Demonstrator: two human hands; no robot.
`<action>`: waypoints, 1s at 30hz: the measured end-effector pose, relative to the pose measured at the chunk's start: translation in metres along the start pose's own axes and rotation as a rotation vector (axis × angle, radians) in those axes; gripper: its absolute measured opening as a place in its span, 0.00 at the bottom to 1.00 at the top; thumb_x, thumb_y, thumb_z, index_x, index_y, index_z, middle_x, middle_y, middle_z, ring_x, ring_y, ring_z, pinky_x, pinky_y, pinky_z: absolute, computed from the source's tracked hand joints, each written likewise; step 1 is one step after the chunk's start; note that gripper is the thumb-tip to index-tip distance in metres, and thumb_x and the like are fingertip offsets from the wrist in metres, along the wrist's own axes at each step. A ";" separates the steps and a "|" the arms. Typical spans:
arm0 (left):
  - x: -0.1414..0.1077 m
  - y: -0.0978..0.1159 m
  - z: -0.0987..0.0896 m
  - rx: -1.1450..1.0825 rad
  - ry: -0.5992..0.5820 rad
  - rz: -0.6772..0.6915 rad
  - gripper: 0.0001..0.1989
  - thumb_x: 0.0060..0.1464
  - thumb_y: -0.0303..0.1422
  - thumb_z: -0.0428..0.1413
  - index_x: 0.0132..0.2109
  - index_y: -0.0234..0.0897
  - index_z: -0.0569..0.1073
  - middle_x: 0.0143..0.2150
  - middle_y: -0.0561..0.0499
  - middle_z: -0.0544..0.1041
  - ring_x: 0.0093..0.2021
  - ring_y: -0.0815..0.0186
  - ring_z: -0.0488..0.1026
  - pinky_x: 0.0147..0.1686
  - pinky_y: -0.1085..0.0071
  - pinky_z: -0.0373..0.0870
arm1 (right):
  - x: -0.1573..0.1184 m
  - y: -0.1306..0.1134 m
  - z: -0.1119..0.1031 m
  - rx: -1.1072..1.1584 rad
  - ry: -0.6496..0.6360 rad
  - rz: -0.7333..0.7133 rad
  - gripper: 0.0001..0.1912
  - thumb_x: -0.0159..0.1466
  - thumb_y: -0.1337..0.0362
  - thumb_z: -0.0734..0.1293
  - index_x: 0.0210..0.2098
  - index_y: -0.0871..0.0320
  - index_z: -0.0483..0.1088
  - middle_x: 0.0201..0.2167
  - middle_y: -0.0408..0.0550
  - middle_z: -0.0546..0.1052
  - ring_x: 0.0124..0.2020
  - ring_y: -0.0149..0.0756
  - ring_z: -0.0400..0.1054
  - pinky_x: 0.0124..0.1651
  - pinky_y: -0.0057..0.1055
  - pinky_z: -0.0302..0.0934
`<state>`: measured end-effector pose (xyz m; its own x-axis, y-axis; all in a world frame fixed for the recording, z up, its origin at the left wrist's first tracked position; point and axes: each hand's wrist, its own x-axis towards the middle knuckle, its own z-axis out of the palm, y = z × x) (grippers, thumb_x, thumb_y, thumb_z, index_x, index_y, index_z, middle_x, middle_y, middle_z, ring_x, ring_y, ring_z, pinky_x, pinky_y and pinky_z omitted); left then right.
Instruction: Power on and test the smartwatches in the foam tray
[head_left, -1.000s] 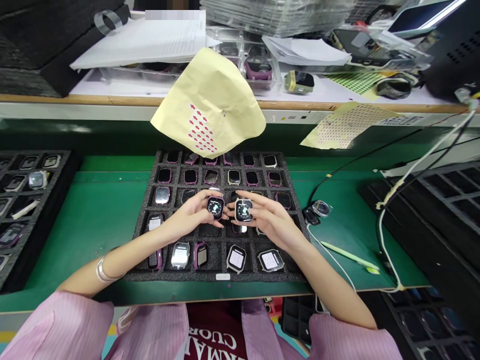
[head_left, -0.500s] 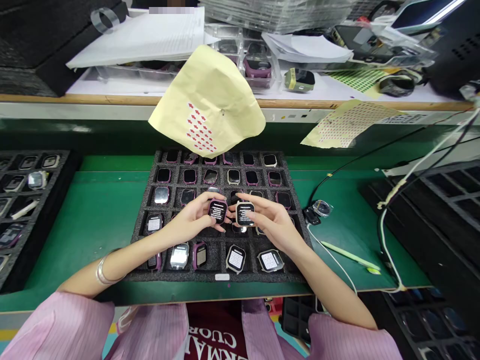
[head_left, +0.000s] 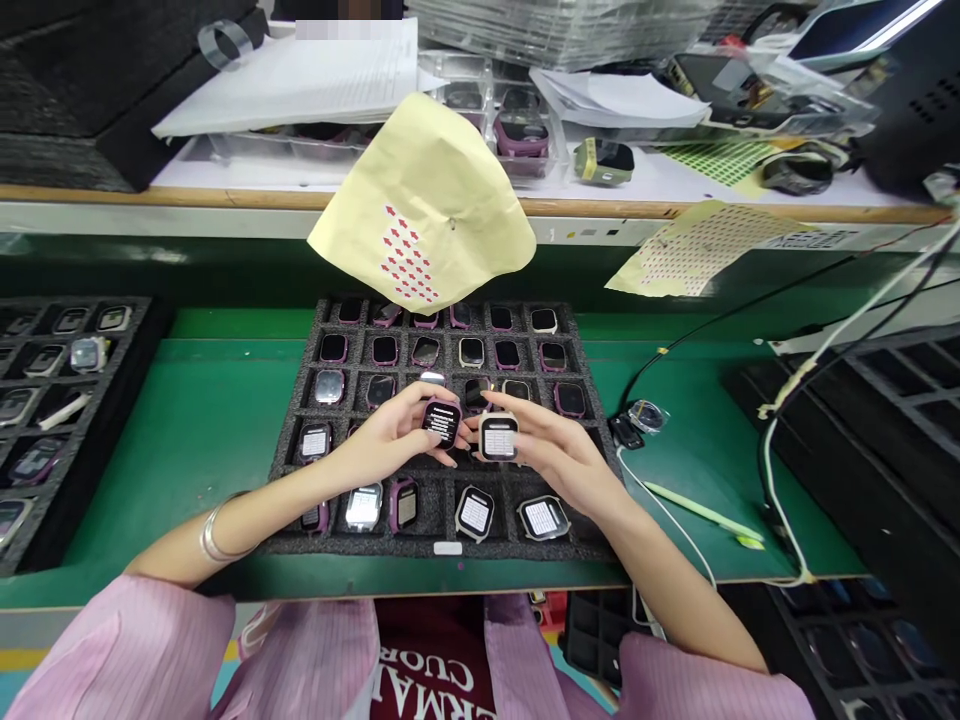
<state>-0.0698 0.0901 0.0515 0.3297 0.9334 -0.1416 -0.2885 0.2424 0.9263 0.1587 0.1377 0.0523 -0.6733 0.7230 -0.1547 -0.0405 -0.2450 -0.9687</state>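
Together, the left hand (head_left: 390, 438) pinches a purple-cased square smartwatch body (head_left: 442, 421) and the right hand (head_left: 559, 455) a cream-cased one (head_left: 499, 438), grips closed, side by side above the black foam compartment tray (head_left: 289, 440) on the green tabletop (head_left: 187, 430).

The scene is brightly and evenly lit from above, with soft, short shadows. The green worktop (head_left: 210, 420) shows a mild sheen at its far edge, and a pale streak of glare lies on the dark strip behind it. Small reflections flash on several watch screens in the foam tray (head_left: 296, 440), while the lit screens of the two watches held in the left hand (head_left: 390, 440) and right hand (head_left: 555, 455) look slightly washed out, their text unreadable. The centre is sharp. Wide-angle distortion bends the shelf edge (head_left: 675, 210) and stretches the corners, where the pink sleeves (head_left: 150, 650) and the right-side cables (head_left: 840, 350) soften.
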 end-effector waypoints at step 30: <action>-0.004 -0.037 -0.006 1.218 0.065 0.066 0.14 0.62 0.38 0.48 0.49 0.31 0.65 0.44 0.40 0.71 0.47 0.53 0.73 0.49 0.53 0.71 | -0.039 0.023 -0.088 -1.370 0.288 -0.167 0.17 0.67 0.54 0.62 0.34 0.61 0.74 0.32 0.56 0.77 0.36 0.50 0.68 0.41 0.45 0.63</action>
<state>-0.0656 0.0787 0.0155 0.2909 0.9544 -0.0673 0.7396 -0.1797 0.6487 0.2492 0.1612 0.0192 -0.5530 0.8263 0.1069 0.7485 0.5491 -0.3718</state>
